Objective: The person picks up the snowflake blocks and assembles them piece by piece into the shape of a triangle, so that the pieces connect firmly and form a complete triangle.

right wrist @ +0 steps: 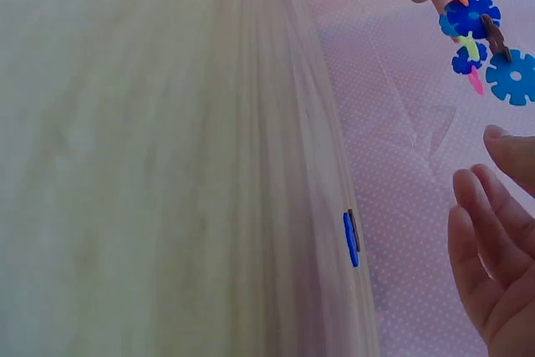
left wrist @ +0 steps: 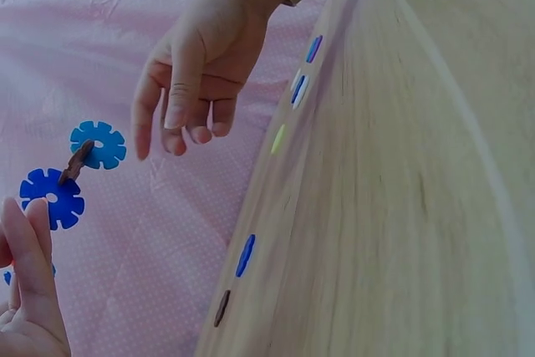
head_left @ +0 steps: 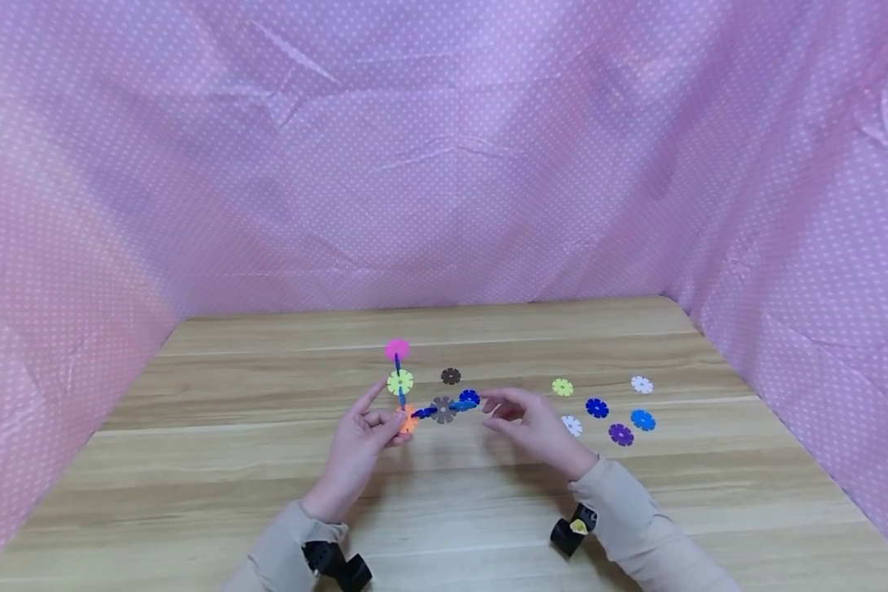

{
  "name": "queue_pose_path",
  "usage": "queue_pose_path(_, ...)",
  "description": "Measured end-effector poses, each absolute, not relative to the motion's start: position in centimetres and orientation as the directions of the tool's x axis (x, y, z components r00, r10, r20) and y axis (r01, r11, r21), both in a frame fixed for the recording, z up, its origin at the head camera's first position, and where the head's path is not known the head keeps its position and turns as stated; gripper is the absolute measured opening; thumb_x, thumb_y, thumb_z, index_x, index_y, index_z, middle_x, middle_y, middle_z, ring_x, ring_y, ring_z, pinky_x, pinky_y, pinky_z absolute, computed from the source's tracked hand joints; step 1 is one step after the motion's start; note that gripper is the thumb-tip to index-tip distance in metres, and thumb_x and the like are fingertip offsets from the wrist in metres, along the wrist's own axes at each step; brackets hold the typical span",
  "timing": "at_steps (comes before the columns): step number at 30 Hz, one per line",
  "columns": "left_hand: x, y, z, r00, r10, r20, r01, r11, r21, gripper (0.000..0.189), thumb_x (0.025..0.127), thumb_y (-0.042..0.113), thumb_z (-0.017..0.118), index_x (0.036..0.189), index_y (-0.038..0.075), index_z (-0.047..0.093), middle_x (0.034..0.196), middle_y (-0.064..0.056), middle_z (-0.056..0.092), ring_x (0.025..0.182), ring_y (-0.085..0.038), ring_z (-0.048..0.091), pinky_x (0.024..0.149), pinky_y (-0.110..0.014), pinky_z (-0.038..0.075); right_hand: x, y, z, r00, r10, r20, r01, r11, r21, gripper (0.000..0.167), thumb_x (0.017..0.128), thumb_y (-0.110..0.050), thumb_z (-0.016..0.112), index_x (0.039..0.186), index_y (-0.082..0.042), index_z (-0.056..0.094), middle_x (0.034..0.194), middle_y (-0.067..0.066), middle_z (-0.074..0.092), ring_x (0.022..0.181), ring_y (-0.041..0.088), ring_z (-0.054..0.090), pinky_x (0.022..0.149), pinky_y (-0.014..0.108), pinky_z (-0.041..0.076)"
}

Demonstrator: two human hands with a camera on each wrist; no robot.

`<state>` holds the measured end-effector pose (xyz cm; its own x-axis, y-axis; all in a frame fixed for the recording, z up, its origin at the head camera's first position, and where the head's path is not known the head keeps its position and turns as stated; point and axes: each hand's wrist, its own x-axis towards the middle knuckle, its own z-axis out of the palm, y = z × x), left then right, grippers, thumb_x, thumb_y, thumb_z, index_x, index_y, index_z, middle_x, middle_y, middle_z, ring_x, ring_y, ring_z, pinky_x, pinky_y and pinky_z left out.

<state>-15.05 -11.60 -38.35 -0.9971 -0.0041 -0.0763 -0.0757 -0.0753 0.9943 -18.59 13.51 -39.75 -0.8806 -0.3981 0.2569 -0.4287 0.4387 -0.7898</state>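
My left hand [head_left: 363,436] pinches an orange notched disc [head_left: 409,419], part of a raised chain of interlocked flower-shaped plastic discs. Upward from it run a light blue disc, a yellow-green disc [head_left: 400,382], a dark blue one and a pink disc [head_left: 396,349] on top. Sideways it continues through a dark blue disc [head_left: 424,413] and a brown disc [head_left: 442,409] to a light blue end disc [left wrist: 99,145]. Just right of that end, my right hand [head_left: 529,423] holds nothing, its fingers loosely bent and apart from the chain, as the right wrist view also shows.
Behind the chain, a loose dark blue disc [head_left: 469,396] and a dark brown disc [head_left: 450,376] lie on the wooden table [head_left: 266,460]. Several more loose discs, including a purple disc [head_left: 621,434] and a yellow-green disc [head_left: 562,386], lie to the right. Pink dotted cloth [head_left: 444,164] surrounds the table.
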Motion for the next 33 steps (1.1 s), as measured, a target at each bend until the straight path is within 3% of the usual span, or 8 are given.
queue_pose_path(8,-15.5,-12.3,-38.4,-0.998,-0.041,-0.054,-0.051,-0.062,0.997,0.065,0.09,-0.002,0.058,0.147,0.009,0.03,0.073,0.002,0.065,0.067,-0.006,0.066,0.073,-0.022,0.056,-19.4,14.0,-40.5,-0.903,-0.402,0.152,-0.341,0.456,-0.822,0.035,0.084,-0.005,0.068,0.118,0.0,0.062,0.1,0.013,0.067,0.088,0.019,0.064,0.079,0.022,0.052)
queue_pose_path(19,-16.2,-13.2,-38.3,-0.994,-0.098,-0.05,-0.04,-0.095,0.995,0.065,0.091,-0.002,0.056,0.149,0.008,0.026,0.073,0.005,0.064,0.068,-0.004,0.064,0.074,-0.022,0.056,-21.7,14.0,-41.1,-0.937,-0.348,-0.01,-0.191,0.538,-0.821,0.039,0.084,-0.01,0.069,0.121,-0.002,0.06,0.106,0.008,0.066,0.098,0.022,0.061,0.087,0.036,0.052)
queue_pose_path(26,-16.3,-13.1,-38.3,-0.994,-0.103,-0.033,-0.021,-0.115,0.993,0.067,0.09,-0.004,0.057,0.148,0.005,0.025,0.072,0.006,0.063,0.066,-0.003,0.064,0.073,-0.02,0.056,-23.3,12.5,-41.0,-0.938,-0.341,-0.064,-0.167,0.605,-0.778,0.042,0.084,-0.012,0.07,0.123,-0.003,0.059,0.11,0.009,0.066,0.099,0.022,0.061,0.088,0.037,0.051)
queue_pose_path(33,-16.3,-13.1,-38.7,-0.993,-0.11,-0.033,-0.017,-0.145,0.989,0.067,0.09,-0.006,0.056,0.148,0.004,0.024,0.071,0.007,0.063,0.066,-0.003,0.063,0.072,-0.02,0.056,-24.5,10.9,-41.0,-0.935,-0.35,-0.062,-0.202,0.666,-0.718,0.045,0.076,-0.011,0.077,0.118,-0.005,0.062,0.11,0.01,0.065,0.098,0.022,0.06,0.09,0.038,0.05)
